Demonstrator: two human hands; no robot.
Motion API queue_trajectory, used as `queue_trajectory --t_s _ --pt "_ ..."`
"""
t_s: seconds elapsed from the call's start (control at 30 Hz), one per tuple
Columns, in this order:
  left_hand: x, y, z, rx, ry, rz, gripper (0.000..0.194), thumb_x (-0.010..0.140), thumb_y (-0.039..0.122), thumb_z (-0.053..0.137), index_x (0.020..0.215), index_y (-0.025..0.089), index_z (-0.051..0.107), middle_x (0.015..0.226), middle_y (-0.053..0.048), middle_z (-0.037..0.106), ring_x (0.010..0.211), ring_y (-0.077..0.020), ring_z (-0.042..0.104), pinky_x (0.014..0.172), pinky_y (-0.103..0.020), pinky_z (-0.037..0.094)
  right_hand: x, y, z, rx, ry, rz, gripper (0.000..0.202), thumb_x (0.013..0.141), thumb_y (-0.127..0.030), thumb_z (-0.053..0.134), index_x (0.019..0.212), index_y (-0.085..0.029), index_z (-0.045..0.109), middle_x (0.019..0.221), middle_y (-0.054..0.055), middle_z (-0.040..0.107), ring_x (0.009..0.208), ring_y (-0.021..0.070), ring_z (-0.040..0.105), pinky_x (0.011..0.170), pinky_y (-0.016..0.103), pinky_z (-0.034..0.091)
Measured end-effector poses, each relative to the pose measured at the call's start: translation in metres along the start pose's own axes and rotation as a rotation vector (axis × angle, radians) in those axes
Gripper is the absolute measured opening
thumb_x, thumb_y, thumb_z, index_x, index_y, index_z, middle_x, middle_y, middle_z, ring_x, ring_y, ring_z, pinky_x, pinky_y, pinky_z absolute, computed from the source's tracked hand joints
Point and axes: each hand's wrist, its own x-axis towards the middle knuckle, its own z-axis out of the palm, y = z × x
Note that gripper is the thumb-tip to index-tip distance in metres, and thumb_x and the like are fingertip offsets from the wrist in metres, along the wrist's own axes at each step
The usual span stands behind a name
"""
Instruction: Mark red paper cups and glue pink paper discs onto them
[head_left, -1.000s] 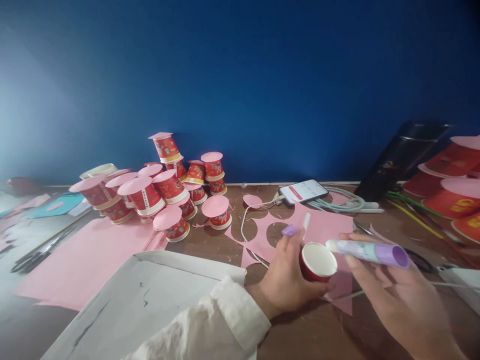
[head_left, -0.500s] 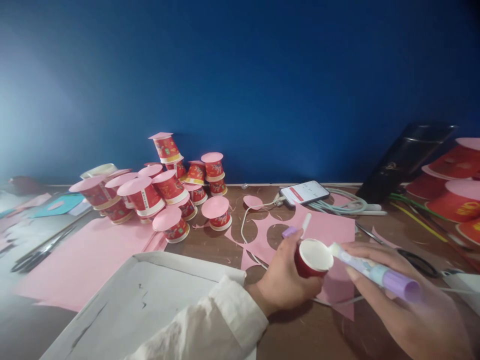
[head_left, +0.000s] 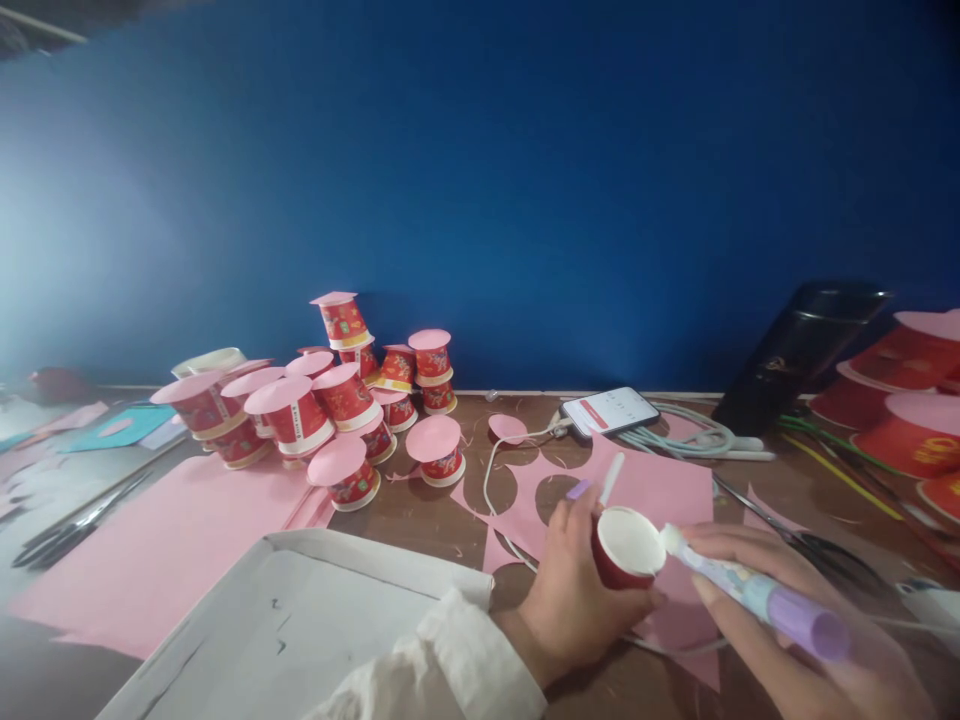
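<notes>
My left hand point(head_left: 574, 590) is wrapped around a red paper cup point(head_left: 628, 552), with its white round end facing up. In my right hand point(head_left: 810, 620) is a purple glue stick point(head_left: 772, 598), its whitish tip at the right side of the cup's rim. Just behind my left fingers are a short white stick point(head_left: 612, 478) and a small purple piece; whether the fingers touch them I cannot tell. Pink paper with round holes point(head_left: 637, 475) lies beneath both hands. A loose pink disc point(head_left: 508, 430) rests farther back.
Red cups topped with pink discs point(head_left: 289, 410) are stacked at left; more cups point(head_left: 907, 430) stand at far right. A phone point(head_left: 611, 412) with cables, a black bottle point(head_left: 799, 350), scissors point(head_left: 817, 550), pink sheets point(head_left: 187, 530) and a white box lid point(head_left: 300, 630) surround the hands.
The view has tilted slightly, so everything sits lower in it. The glue stick's tip has stayed close to the cup's rim, and both hands keep their hold.
</notes>
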Motion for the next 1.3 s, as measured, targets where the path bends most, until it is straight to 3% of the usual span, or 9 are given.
queue_trajectory --t_s 0.17,0.33,0.47,0.7,0.9,1.13,1.3 --pt "0.001 -0.003 0.001 -0.003 0.029 0.116 0.090 0.065 0.021 0.076 0.147 0.022 0.038 0.143 -0.012 0.049 0.137 -0.0323 0.042 0.119 -0.050 0.031 0.005 0.000 0.000 0.035 0.017 -0.016 0.021 0.086 -0.035 0.063 0.105 -0.028 0.067 0.105 0.002 0.072 0.094 0.0233 0.071 0.077 0.031 0.061" --pt "0.001 0.000 0.001 -0.009 0.020 0.134 0.074 0.069 0.020 0.073 0.138 0.022 0.047 0.139 -0.012 0.055 0.131 -0.0326 0.050 0.115 -0.050 0.038 0.006 -0.001 0.002 0.012 0.034 0.032 0.019 0.085 -0.037 0.063 0.101 -0.027 0.066 0.100 0.002 0.071 0.092 0.0229 0.070 0.075 0.030 0.059" --pt "0.002 -0.001 0.001 -0.025 0.006 0.099 0.081 0.065 0.019 0.074 0.141 0.020 0.045 0.140 -0.014 0.055 0.133 -0.0349 0.049 0.116 -0.052 0.036 0.002 0.006 0.002 0.006 0.042 0.043 0.022 0.085 -0.036 0.062 0.105 -0.027 0.062 0.104 0.003 0.069 0.097 0.0227 0.068 0.079 0.028 0.058" --pt "0.002 -0.002 0.000 -0.081 -0.031 0.034 0.086 0.065 0.021 0.075 0.145 0.020 0.042 0.141 -0.014 0.055 0.134 -0.0350 0.048 0.117 -0.052 0.035 0.004 0.010 0.004 -0.035 -0.009 -0.003 0.016 0.085 -0.036 0.061 0.100 -0.028 0.062 0.097 0.001 0.070 0.083 0.0201 0.069 0.071 0.027 0.059" --pt "0.002 -0.001 -0.001 -0.088 -0.052 0.037 0.083 0.069 0.024 0.074 0.145 0.020 0.042 0.142 -0.013 0.054 0.134 -0.0339 0.048 0.117 -0.050 0.035 0.016 -0.006 0.002 0.000 0.165 0.087 0.018 0.085 -0.039 0.063 0.098 -0.027 0.065 0.091 0.001 0.074 0.084 0.0207 0.072 0.069 0.027 0.060" --pt "0.001 -0.003 0.000 -0.096 0.068 0.045 0.085 0.073 0.017 0.068 0.151 0.020 0.034 0.149 -0.012 0.048 0.139 -0.0306 0.042 0.119 -0.043 0.031 0.037 -0.031 -0.004 0.009 0.144 0.051 0.023 0.086 -0.043 0.063 0.100 -0.026 0.068 0.096 0.003 0.075 0.089 0.0213 0.073 0.073 0.027 0.060" --pt "0.001 -0.002 -0.002 -0.113 0.077 0.026 0.087 0.072 0.014 0.068 0.151 0.021 0.034 0.150 -0.012 0.047 0.140 -0.0310 0.042 0.119 -0.043 0.031 0.051 -0.026 0.014 0.129 0.118 0.007 0.026 0.089 -0.043 0.060 0.108 -0.025 0.065 0.105 0.006 0.071 0.098 0.0230 0.068 0.087 0.035 0.056"
